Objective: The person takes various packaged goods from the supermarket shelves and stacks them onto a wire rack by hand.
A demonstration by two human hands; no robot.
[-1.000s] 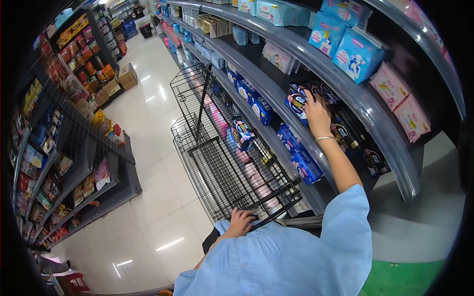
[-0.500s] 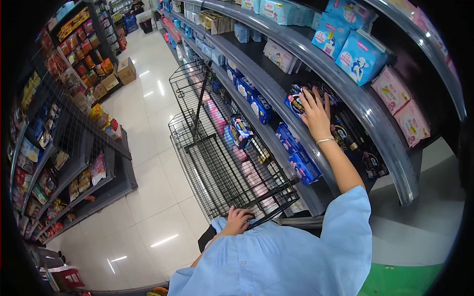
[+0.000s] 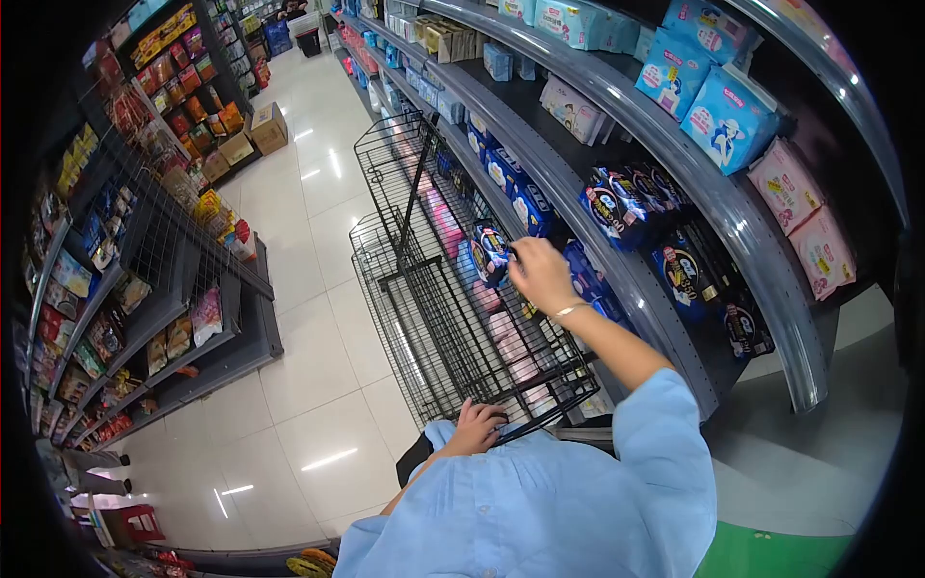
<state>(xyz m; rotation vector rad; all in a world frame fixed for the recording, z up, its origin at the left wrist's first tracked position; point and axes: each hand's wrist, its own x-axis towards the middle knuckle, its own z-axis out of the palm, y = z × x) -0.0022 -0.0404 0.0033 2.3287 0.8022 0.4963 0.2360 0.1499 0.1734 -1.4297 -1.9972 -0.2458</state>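
My right hand (image 3: 541, 275), wearing a thin bracelet, is over the right side of a black wire shopping cart (image 3: 395, 299). Its fingers are bent and closed at the right edge of a dark blue package of sanitary pads (image 3: 488, 252) that sits in the cart. My palm side is hidden. Low in the view, my left hand (image 3: 477, 427) is curled over the shopping cart handle (image 3: 525, 430). Similar dark packages (image 3: 609, 207) stand on the shelf right of the cart.
Curved clear-edged shelves (image 3: 674, 154) run along my right, with blue packs (image 3: 729, 116) and pink packs (image 3: 817, 255). Left of the cart is a tiled floor aisle (image 3: 318, 385). Snack racks (image 3: 164, 318) line its far side, with cardboard boxes (image 3: 268, 127) beyond. A person (image 3: 292, 10) is far down the aisle.
My right hand has left the packages on the shelf and moved left and down to the package in the cart. My left hand stays at the handle. The view has shifted slightly.
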